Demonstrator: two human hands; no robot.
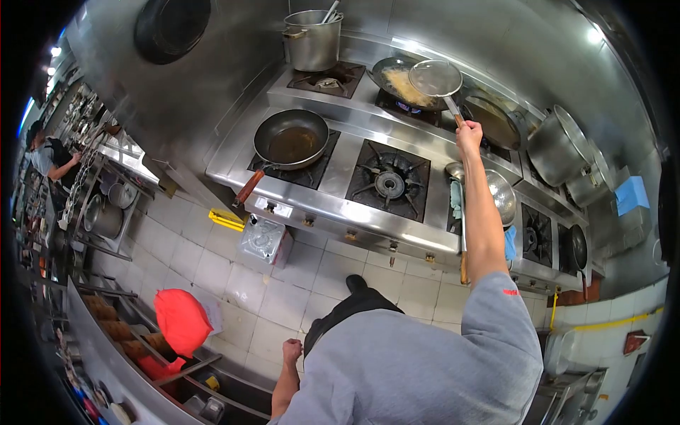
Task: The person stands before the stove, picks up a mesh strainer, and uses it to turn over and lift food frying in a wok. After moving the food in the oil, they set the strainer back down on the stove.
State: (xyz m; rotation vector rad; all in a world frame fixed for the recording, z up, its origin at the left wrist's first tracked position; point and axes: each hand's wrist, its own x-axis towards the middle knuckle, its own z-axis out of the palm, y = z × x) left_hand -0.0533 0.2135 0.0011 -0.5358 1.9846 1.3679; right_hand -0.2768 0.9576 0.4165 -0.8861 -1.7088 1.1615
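Note:
My right hand [469, 134] is closed around the handle of a round mesh strainer [435, 78], which is held over the right part of a wok [388, 69]. Pale yellow food in bubbling oil shows in the wok, and a blue flame burns beneath it. My left hand [292, 350] hangs low by my side with its fingers curled; whether anything is inside them is too small to tell. A frying pan [292, 139] with a wooden handle and a little brown liquid rests on the front left burner.
A tall pot [314, 41] stands at the back left. To the right are a second wok [490, 122], a metal bowl [500, 198] and large pots [559, 149]. A metal tin [265, 241] and red bag [182, 321] are lower left. Another person [51, 161] stands far left.

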